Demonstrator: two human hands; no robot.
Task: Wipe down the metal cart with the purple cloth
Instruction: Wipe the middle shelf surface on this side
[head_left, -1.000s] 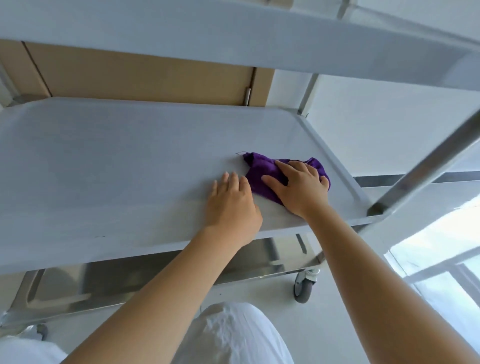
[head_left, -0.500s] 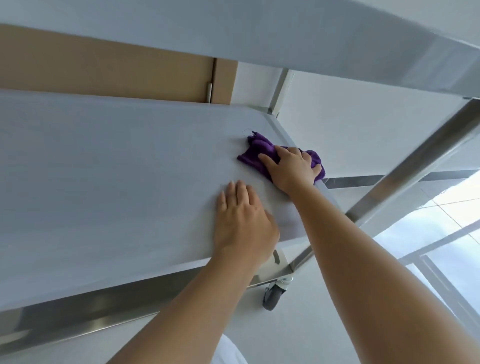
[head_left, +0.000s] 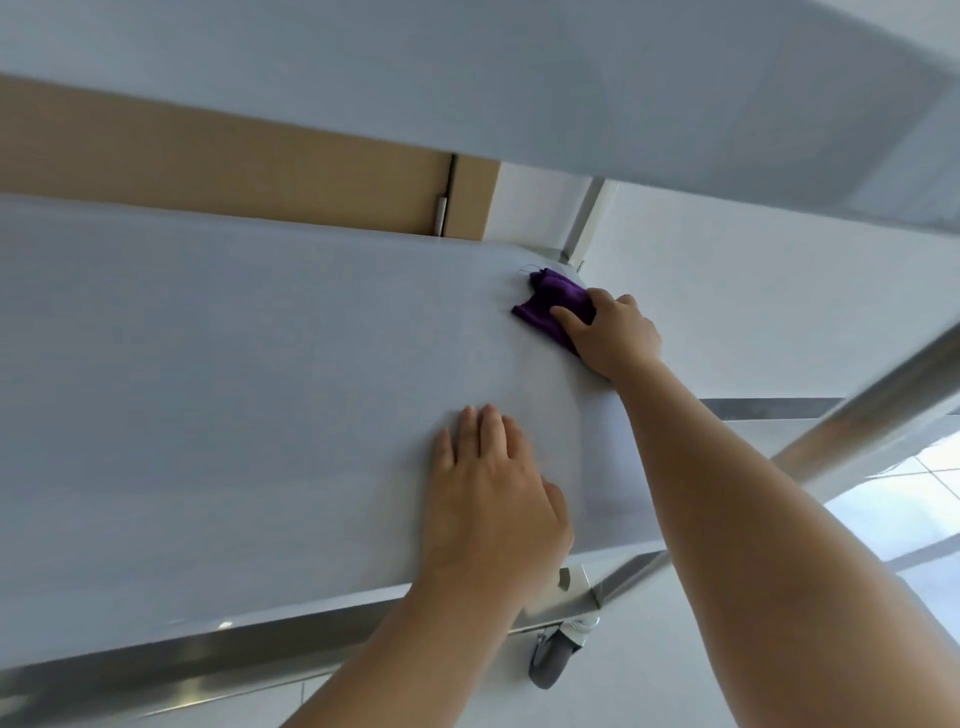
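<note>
The metal cart's middle shelf (head_left: 234, 389) fills the view, a pale grey tray. A bunched purple cloth (head_left: 550, 304) lies in its far right corner. My right hand (head_left: 610, 332) presses on the cloth with fingers spread flat over it, covering its near half. My left hand (head_left: 493, 493) rests flat on the shelf near the front edge, fingers straight, holding nothing.
The cart's top shelf (head_left: 571, 93) hangs overhead. A slanted metal post (head_left: 872, 415) runs at the right and a far post (head_left: 584, 223) rises behind the cloth. A grey caster wheel (head_left: 550, 657) sits below on white floor. A tan door (head_left: 234, 166) stands behind.
My right hand has slid the cloth away from me, from the shelf's near right part into its far right corner. My left hand stays flat on the shelf.
</note>
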